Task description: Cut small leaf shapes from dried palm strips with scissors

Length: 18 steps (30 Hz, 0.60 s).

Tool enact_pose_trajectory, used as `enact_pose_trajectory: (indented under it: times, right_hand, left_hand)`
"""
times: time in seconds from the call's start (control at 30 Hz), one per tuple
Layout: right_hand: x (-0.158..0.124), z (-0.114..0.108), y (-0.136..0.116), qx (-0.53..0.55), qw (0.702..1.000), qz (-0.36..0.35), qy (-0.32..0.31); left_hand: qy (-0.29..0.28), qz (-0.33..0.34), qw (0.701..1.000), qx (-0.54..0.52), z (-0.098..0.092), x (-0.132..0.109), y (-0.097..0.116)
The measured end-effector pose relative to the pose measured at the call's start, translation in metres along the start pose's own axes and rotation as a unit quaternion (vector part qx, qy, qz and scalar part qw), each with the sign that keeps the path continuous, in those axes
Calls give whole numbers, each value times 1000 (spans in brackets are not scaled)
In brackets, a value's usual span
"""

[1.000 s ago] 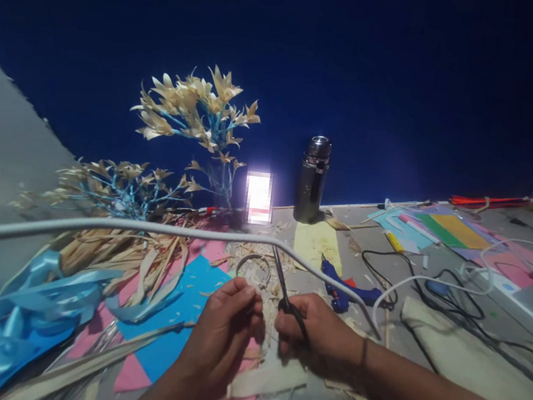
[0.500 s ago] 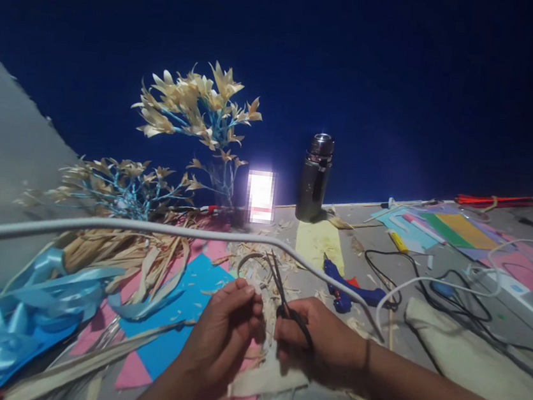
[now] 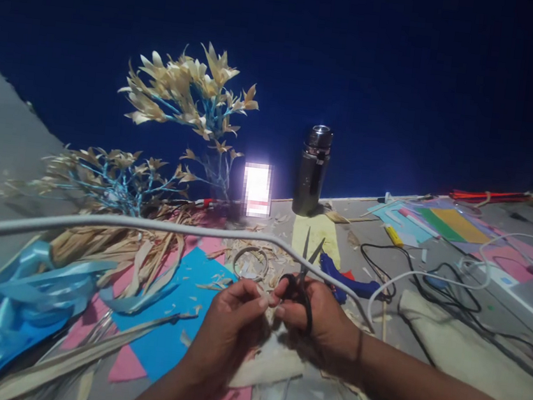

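My right hand (image 3: 330, 319) holds black-handled scissors (image 3: 306, 278), their slim blades parted and pointing away from me. Its thumb and forefinger come close to the fingertips of my left hand (image 3: 230, 324), which are pinched together. Whatever lies in that pinch is too small to make out, though a pale sliver seems to show there. Just beyond the left fingers a thin ring (image 3: 267, 265) lies among pale dry shavings. Below both hands rests a flat strip of pale dried husk (image 3: 266, 372).
A white cable (image 3: 138, 224) crosses ahead of my hands. Dried-leaf flowers (image 3: 177, 97), blue ribbon (image 3: 16, 325) and a blue sheet (image 3: 161, 323) are at left. Beyond stands a dark flask (image 3: 311, 179). On the right lie a blue glue gun (image 3: 335, 275) and a power strip (image 3: 520, 293).
My right hand has turned the scissors to the right and its fingertips have come nearer my left. My left fingers have closed into a pinch. The view has shifted slightly.
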State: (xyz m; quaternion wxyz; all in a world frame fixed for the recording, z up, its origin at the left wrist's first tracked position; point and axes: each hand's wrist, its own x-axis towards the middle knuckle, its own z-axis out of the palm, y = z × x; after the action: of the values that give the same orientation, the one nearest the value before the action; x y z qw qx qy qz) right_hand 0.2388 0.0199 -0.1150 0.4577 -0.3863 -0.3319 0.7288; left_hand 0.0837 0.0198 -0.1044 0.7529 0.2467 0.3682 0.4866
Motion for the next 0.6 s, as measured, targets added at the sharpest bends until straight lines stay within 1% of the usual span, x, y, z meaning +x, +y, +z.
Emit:
enact_pose_trajectory:
  times: [0.13, 0.23, 0.37, 0.47, 0.6]
  right_hand:
    - [0, 1, -2, 16, 1000, -10, -6]
    - [0, 0, -4, 24, 1000, -7, -15]
    - [-1, -4, -9, -26, 999, 9, -44]
    - [-2, -5, -11, -54, 997, 23, -51]
    - [-2, -3, -15, -15, 999, 37, -36]
  left_hand:
    - [-23, -4, 1000, 18, -3, 0, -7]
    - [-40, -20, 999, 28, -6, -1, -4]
    - [-76, -63, 994, 39, -10, -1, 4]
    - [-105, -81, 989, 64, -13, 0, 5]
    - [-102, -93, 987, 83, -14, -1, 3]
